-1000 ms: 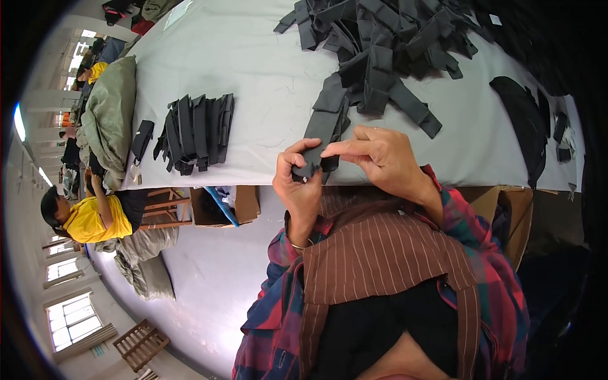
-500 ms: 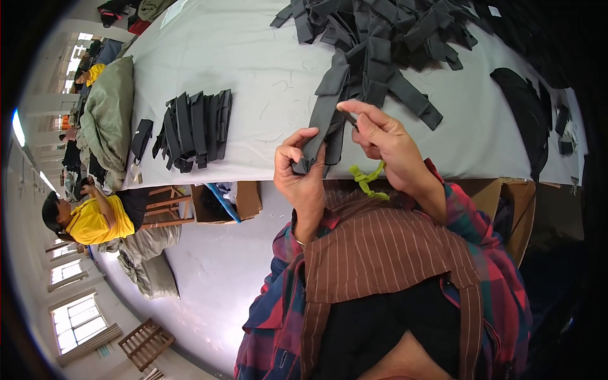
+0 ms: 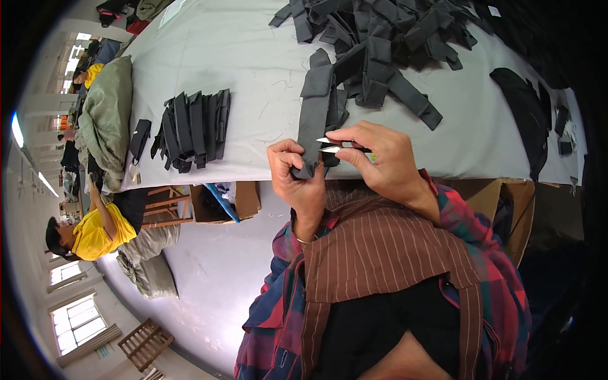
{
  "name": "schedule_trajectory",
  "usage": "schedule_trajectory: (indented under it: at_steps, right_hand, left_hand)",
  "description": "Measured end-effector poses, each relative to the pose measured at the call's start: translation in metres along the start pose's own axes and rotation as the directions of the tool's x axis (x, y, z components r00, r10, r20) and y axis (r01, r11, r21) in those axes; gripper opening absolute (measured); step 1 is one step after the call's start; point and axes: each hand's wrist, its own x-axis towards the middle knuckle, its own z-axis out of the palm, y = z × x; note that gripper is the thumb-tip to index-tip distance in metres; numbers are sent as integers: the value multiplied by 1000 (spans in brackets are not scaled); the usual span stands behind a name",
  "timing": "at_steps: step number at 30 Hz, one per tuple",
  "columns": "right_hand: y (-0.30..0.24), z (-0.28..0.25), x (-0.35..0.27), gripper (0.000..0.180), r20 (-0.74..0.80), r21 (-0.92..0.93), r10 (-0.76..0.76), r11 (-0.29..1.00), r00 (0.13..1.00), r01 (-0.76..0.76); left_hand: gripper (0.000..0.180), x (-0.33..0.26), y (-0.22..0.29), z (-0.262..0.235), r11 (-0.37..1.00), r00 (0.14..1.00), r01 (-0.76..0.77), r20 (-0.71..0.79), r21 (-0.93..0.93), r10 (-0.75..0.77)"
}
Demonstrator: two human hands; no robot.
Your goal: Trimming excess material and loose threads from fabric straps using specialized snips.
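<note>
1. dark fabric strip (image 3: 315, 117) hangs over the grey table (image 3: 240, 57) edge, its lower end pinched in the left hand (image 3: 297, 180).
2. right hand (image 3: 380, 161) now pinches small thread snips (image 3: 330, 145), blades newly brought against the strip; trimming looks underway.

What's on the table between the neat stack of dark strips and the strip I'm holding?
Nothing but bare grey table, in the head view: the stacked strips lie apart to the left of the held strip.
</note>
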Motion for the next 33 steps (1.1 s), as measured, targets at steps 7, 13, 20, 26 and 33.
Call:
schedule_trajectory:
  at_steps: [7, 13, 20, 26, 33]
  right_hand:
    - [6, -2, 4, 13, -75, -48, 121, 991, 990, -125]
    - [-10, -4, 3, 14, -52, 16, 78, 997, 996, -77]
    - [9, -2, -1, 16, -19, -176, 158, 971, 987, -159]
    - [5, -4, -6, 18, -66, 34, 140, 990, 988, -138]
    - [2, 2, -5, 23, -8, 3, 60, 998, 998, -60]
  left_hand:
    - [39, -6, 4, 1, 1000, 1000, -19, -1, 10, 19]
    - [38, 1, 2, 0, 973, 986, -166, 13, 162, 166]
    - [33, -4, 1, 0, 949, 976, -217, 15, 230, 219]
    - [35, -4, 0, -1, 948, 981, -192, 22, 252, 193]
    - [35, -4, -1, 1, 983, 994, -111, 24, 147, 109]
